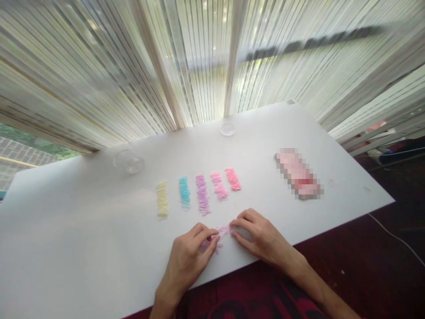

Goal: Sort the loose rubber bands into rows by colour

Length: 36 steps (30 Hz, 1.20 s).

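Observation:
My left hand point(192, 250) is closed in a pinch near the table's front edge, holding some thin pale pink strands point(224, 231). A short gap separates it from my right hand point(257, 232), whose thumb and fingers close on the other end of these strands. A few pink pieces lie just under my left fingertips. Beyond the hands, short strands are laid in neat rows by colour: a yellow row point(162, 200), a blue row point(184, 193), a purple row point(202, 195), a light pink row point(219, 185) and a deeper pink row point(233, 179).
The white table point(83, 248) runs up to a string curtain point(206, 57) by a window. A clear container point(129, 162) stands at the back left, a small clear dish point(227, 129) at the back middle. A blurred-out pink object point(297, 173) lies to the right.

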{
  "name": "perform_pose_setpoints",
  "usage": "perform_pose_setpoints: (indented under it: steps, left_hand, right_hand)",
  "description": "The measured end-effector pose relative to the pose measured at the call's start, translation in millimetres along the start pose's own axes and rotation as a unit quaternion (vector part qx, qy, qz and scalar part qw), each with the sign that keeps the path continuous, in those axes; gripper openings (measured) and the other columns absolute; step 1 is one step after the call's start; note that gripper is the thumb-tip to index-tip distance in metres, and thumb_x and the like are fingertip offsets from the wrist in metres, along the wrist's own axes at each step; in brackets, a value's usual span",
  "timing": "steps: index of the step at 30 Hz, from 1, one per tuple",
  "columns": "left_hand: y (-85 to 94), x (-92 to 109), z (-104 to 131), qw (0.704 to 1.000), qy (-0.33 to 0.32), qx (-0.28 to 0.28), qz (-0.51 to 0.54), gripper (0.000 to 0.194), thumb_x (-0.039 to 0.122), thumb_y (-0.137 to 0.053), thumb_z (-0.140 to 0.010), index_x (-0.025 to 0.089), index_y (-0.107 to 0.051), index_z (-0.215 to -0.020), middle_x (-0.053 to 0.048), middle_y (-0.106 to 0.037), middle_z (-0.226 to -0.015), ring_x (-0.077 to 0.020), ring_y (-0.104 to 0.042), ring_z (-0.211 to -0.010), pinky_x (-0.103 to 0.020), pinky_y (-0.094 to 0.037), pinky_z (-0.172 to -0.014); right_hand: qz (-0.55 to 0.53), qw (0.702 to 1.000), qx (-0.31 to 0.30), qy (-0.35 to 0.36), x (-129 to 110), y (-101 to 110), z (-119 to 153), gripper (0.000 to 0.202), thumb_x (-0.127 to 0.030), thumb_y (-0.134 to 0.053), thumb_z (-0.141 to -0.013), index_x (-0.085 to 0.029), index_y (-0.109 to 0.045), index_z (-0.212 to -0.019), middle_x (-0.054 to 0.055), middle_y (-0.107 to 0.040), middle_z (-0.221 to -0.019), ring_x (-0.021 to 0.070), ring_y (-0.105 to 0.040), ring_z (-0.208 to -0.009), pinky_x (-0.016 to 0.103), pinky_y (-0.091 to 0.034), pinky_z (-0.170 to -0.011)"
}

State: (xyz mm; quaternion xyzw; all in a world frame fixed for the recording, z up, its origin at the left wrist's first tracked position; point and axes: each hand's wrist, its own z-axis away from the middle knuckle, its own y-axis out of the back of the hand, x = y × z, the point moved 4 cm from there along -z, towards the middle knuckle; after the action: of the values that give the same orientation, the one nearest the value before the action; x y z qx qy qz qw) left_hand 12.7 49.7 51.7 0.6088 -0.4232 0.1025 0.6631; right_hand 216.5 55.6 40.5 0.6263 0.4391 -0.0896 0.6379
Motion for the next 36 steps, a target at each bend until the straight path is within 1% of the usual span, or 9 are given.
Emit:
perform_pose_setpoints:
  steps: [6,10,15,20,23,26,31,33,36]
  left_hand:
    - [-14.2,9.9,-2.3,0.988,-0.030,0.005,-0.148,0.012,0.025,-0.060,-0.099,0.023,-0.072,-0.097,0.000,-0.070,-0.080,-0.0149,-0.069,-0.065,-0.024,-0.049,-0.059]
    - [-21.3,13.8,-4.2,0.978,-0.046,0.005,-0.203,0.012,0.022,-0.061,-0.096,0.024,-0.070,-0.088,0.001,-0.068,-0.074,-0.0143,-0.065,-0.059,-0.024,-0.045,-0.055]
    - [-24.2,15.7,-4.2,0.979,-0.049,0.010,-0.199,0.011,0.017,-0.062,-0.092,0.023,-0.068,-0.085,0.001,-0.068,-0.073,-0.0147,-0.064,-0.058,-0.025,-0.044,-0.055]
    - [-16.2,19.8,-8.2,0.990,-0.050,0.028,-0.125,0.014,0.018,-0.058,-0.096,0.022,-0.068,-0.088,0.002,-0.066,-0.074,-0.0127,-0.065,-0.060,-0.024,-0.047,-0.059]
    - [-6.5,21.0,-22.5,0.992,-0.044,0.045,-0.113,0.015,0.020,-0.057,-0.098,0.021,-0.069,-0.091,0.001,-0.066,-0.076,-0.0121,-0.066,-0.066,-0.022,-0.048,-0.063]
    - [2.1,17.6,-47.4,0.984,-0.032,0.076,-0.161,0.015,0.023,-0.058,-0.099,0.021,-0.071,-0.093,0.001,-0.067,-0.077,-0.0120,-0.066,-0.067,-0.021,-0.048,-0.063]
    - [-0.2,7.2,-85.6,0.979,-0.009,0.065,-0.191,0.014,0.024,-0.059,-0.100,0.021,-0.072,-0.098,-0.001,-0.071,-0.085,-0.0132,-0.067,-0.073,-0.020,-0.047,-0.059]
    - [-2.9,5.0,-91.7,0.979,-0.005,0.056,-0.196,0.013,0.023,-0.059,-0.100,0.021,-0.072,-0.098,-0.001,-0.071,-0.086,-0.0134,-0.067,-0.073,-0.020,-0.047,-0.059]
    - [-2.9,4.4,-91.1,0.979,0.000,0.049,-0.196,0.014,0.023,-0.059,-0.100,0.021,-0.072,-0.100,-0.001,-0.071,-0.087,-0.0136,-0.068,-0.074,-0.020,-0.048,-0.059]
  right_hand:
    - [0.014,1.000,0.022,0.013,-1.2,-7.4,-0.5,0.013,-0.010,-0.069,-0.091,-0.022,-0.067,-0.096,0.005,-0.066,-0.089,0.0226,-0.063,-0.086,0.037,-0.058,-0.076]
    - [-0.003,0.999,0.034,0.011,0.4,-6.8,2.2,0.013,-0.009,-0.068,-0.091,-0.022,-0.066,-0.095,0.004,-0.066,-0.088,0.0221,-0.063,-0.085,0.037,-0.057,-0.076]
    - [-0.045,0.998,0.033,-0.005,4.1,-0.6,7.2,0.015,-0.008,-0.066,-0.091,-0.022,-0.067,-0.097,0.004,-0.066,-0.090,0.0212,-0.064,-0.087,0.035,-0.057,-0.077]
    - [-0.064,0.996,0.058,-0.010,11.8,7.2,10.8,0.012,-0.011,-0.065,-0.093,-0.023,-0.067,-0.095,0.004,-0.066,-0.089,0.0203,-0.065,-0.084,0.034,-0.058,-0.075]
    - [-0.068,0.994,0.082,-0.014,17.2,9.9,10.6,0.012,-0.013,-0.065,-0.094,-0.023,-0.068,-0.096,0.004,-0.066,-0.089,0.0196,-0.067,-0.082,0.033,-0.059,-0.074]
    - [-0.070,0.992,0.104,-0.014,21.1,9.9,10.0,0.010,-0.015,-0.064,-0.095,-0.023,-0.068,-0.096,0.004,-0.067,-0.088,0.0193,-0.067,-0.081,0.032,-0.060,-0.073]
    - [-0.078,0.989,0.124,-0.009,23.7,8.5,10.4,0.010,-0.015,-0.064,-0.095,-0.024,-0.069,-0.097,0.004,-0.067,-0.088,0.0195,-0.067,-0.082,0.033,-0.060,-0.073]
    - [-0.078,0.989,0.128,-0.009,24.2,9.2,10.7,0.010,-0.015,-0.064,-0.095,-0.024,-0.069,-0.097,0.004,-0.067,-0.088,0.0195,-0.067,-0.081,0.033,-0.060,-0.073]
    - [-0.082,0.988,0.132,-0.009,24.7,10.8,10.8,0.009,-0.016,-0.064,-0.096,-0.023,-0.069,-0.097,0.004,-0.067,-0.087,0.0192,-0.067,-0.080,0.032,-0.060,-0.073]
